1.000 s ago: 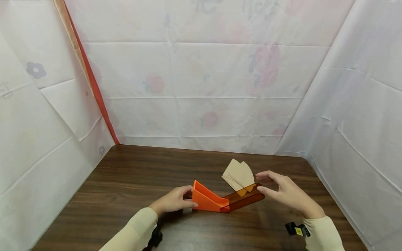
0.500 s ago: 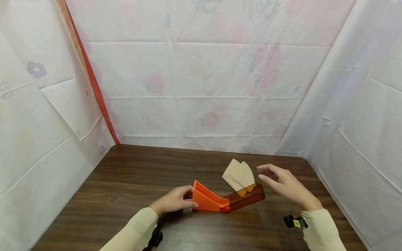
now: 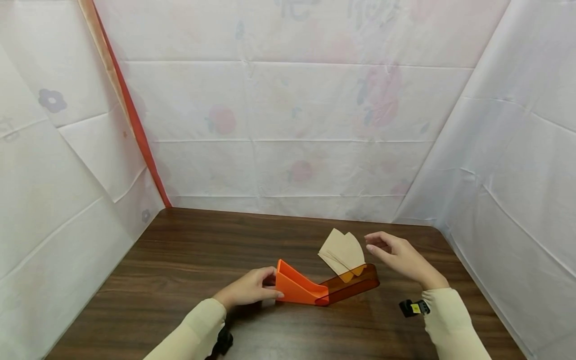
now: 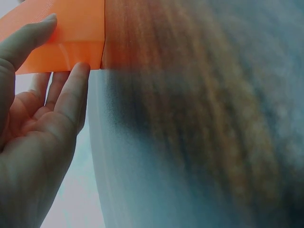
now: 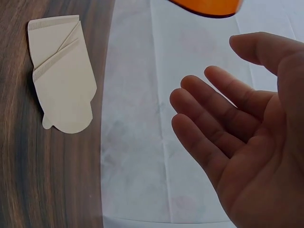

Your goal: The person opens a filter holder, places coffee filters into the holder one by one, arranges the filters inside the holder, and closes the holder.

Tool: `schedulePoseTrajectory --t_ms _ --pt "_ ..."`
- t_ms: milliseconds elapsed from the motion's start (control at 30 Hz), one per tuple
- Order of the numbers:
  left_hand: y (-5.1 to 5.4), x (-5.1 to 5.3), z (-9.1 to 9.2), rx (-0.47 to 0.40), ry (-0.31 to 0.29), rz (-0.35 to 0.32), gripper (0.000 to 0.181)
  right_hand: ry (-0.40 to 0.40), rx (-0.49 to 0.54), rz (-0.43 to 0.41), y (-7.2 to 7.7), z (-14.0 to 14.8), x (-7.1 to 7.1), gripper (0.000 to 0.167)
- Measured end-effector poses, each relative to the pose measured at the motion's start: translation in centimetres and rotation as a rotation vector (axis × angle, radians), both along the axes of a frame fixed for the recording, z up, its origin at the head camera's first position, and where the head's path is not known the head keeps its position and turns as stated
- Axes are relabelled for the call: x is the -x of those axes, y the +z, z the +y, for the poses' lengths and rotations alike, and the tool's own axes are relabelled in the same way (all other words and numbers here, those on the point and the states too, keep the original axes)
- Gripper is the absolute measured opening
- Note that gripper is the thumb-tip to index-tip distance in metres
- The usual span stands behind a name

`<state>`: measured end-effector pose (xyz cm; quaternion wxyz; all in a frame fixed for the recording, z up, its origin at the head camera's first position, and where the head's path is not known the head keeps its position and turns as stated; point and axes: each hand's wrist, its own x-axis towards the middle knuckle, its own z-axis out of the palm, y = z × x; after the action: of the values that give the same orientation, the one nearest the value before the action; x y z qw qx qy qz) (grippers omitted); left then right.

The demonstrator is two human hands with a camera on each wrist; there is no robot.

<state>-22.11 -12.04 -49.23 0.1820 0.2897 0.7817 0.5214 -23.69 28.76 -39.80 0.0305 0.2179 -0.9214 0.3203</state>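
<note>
An orange coffee filter holder point(image 3: 299, 286) stands on the dark wooden table, its see-through amber lid point(image 3: 353, 284) swung out to the right. My left hand point(image 3: 252, 286) grips the holder's left end between thumb and fingers; the left wrist view shows the thumb on one face and the fingertips at the edge below. Several cream paper coffee filters point(image 3: 343, 251) lie in a loose overlapping pile behind the lid. Above and right of that pile hovers my right hand point(image 3: 402, 255), holding nothing, its fingers loosely bent. In the right wrist view, the filters point(image 5: 61, 76) lie beyond the fingertips.
The wood-grain table point(image 3: 202, 240) is enclosed by white printed sheets point(image 3: 292, 125) at the back and both sides. A red strip point(image 3: 139, 135) runs down the left rear corner.
My right hand has come away from the lid's far end and moved back towards the filter papers. The holder, lid and left hand stay in place.
</note>
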Motion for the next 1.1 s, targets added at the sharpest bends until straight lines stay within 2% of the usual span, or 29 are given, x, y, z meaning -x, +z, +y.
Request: schedulePoseTrajectory --t_ms 300,567,867,1100 --pt "0.0 0.1 0.1 0.005 0.003 -0.008 0.031 -0.016 0.006 -0.025 -1.2 0.4 1.7 0.033" --pt "0.0 0.1 0.0 0.002 0.004 -0.012 0.032 -0.017 0.035 -0.098 -2.9 0.5 3.3 0.032" --pt "0.0 0.2 0.0 0.007 0.006 -0.007 0.031 -0.054 0.017 -0.141 -4.5 0.4 4.9 0.041" --pt "-0.1 0.2 0.1 0.000 -0.002 -0.005 0.030 -0.082 0.011 -0.217 -5.7 0.4 6.0 0.044"
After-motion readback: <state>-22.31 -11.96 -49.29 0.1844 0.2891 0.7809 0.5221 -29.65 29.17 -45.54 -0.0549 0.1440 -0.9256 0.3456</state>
